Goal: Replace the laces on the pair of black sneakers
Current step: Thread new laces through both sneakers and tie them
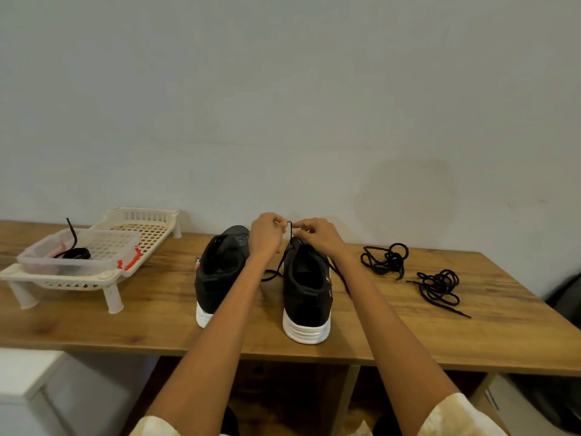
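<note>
Fingers point(278, 222) of the left hand point(265, 236) and right hand point(317, 236) pinch a black lace point(290, 229) between them, above the right sneaker point(306, 287). Left of the fingers stands the other sneaker point(220, 272). Far right lie two loose laces point(385, 258) point(440, 286) on the table point(157, 325). Far left, a rack point(132, 225) carries a tub point(78, 264).
</note>
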